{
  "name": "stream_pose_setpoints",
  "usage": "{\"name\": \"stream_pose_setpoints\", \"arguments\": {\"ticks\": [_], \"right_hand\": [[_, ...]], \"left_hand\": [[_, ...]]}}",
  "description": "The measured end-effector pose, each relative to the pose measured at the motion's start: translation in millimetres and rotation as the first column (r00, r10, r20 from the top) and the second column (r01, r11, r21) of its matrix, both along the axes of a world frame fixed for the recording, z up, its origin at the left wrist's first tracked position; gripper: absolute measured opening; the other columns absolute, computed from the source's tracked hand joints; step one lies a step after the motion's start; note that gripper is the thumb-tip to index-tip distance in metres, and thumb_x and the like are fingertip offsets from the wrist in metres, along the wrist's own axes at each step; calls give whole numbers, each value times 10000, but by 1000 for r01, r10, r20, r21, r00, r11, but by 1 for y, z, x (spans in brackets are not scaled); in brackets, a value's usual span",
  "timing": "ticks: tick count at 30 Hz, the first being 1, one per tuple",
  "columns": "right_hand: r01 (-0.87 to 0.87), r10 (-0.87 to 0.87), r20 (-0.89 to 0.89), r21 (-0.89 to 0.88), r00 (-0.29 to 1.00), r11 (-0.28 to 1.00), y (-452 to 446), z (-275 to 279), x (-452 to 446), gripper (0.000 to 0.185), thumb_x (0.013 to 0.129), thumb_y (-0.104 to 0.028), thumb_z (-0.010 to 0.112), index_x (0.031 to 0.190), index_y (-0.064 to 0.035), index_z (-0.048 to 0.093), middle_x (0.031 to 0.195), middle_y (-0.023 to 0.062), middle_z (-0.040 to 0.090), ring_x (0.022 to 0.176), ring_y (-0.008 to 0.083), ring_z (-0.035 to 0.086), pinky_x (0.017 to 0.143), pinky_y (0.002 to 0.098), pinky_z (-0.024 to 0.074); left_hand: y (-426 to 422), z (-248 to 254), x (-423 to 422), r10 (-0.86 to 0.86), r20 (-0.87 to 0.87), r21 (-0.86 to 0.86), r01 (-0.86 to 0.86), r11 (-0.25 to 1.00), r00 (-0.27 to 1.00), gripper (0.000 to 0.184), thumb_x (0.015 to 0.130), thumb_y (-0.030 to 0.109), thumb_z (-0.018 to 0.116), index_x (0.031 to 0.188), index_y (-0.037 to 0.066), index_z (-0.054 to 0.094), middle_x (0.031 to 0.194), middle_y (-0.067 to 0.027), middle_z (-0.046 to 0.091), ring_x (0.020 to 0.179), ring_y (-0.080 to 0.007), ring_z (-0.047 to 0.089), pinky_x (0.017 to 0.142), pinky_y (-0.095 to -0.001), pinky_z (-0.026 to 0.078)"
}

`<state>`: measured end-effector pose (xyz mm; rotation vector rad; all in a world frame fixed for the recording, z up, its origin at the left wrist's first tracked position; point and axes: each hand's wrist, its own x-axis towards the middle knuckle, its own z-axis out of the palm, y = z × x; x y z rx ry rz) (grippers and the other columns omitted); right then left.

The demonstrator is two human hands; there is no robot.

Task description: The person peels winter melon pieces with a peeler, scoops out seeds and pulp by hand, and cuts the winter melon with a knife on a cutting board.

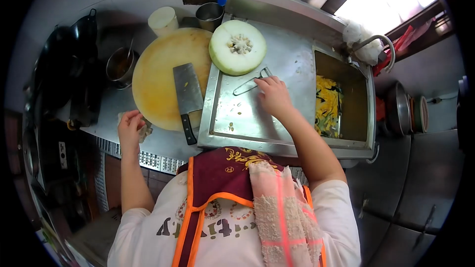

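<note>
My right hand (273,93) reaches over the steel drainboard (289,44), its fingertips closed on a metal peeler (243,87) at the end near its head. Just beyond the peeler stands a cut winter melon (227,62), pale flesh and seedy core facing up. At the front left edge of the round cutting board (153,69), my left hand (129,127) is closed on a crumpled damp-looking cloth (145,131), partly hidden by the fingers. A cleaver (188,89) lies flat on the board, its dark handle pointing toward me.
Right of the drainboard is a sink (354,118) with yellow and dark green scraps (327,106) under a curved faucet (388,44). A pot (120,66), a white tub (163,20) and a metal container (210,15) stand around the board. Several seeds (231,126) dot the drainboard.
</note>
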<state>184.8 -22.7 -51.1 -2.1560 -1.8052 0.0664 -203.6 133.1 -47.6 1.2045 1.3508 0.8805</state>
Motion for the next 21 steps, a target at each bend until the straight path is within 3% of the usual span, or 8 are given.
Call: {"name": "stream_pose_setpoints", "arguments": {"ticks": [7, 12, 16, 21], "right_hand": [[240, -246, -62, -96, 967, 966, -9, -1, 1, 415, 744, -89, 570, 1158, -112, 556, 989, 96, 573, 998, 281, 488, 833, 404, 400], [281, -265, 109, -186, 958, 941, 46, 10, 2, 526, 739, -26, 504, 1234, -202, 521, 930, 107, 555, 944, 278, 492, 793, 411, 383], [244, -228, 92, -273, 969, 930, 82, 12, 16, 574, 743, -10, 463, 1267, -240, 500, 924, 108, 551, 946, 274, 492, 801, 410, 364], [180, -171, 60, -197, 983, 964, 108, 3, 23, 501, 767, -51, 481, 1222, -252, 538, 890, 102, 560, 927, 274, 503, 807, 414, 367]], "left_hand": [[18, 6, 16, -211, -46, -37, 210, 977, 976, 224, 814, 71, 533, 1015, -23, 567, 799, -51, 582, 650, -95, 519, 633, -205, 427], [28, 11, 44, -376, -79, -26, 375, 927, 923, 242, 820, 82, 523, 1035, -25, 554, 791, -69, 577, 650, -107, 527, 633, -216, 430], [24, 10, 54, -399, -89, -66, 394, 917, 913, 237, 831, 66, 485, 1035, -34, 551, 787, -66, 582, 666, -105, 529, 643, -221, 430], [17, 4, 57, -356, -182, -178, 326, 929, 917, 221, 838, 52, 482, 1032, -29, 552, 779, -57, 576, 670, -101, 526, 642, -219, 426]]}}
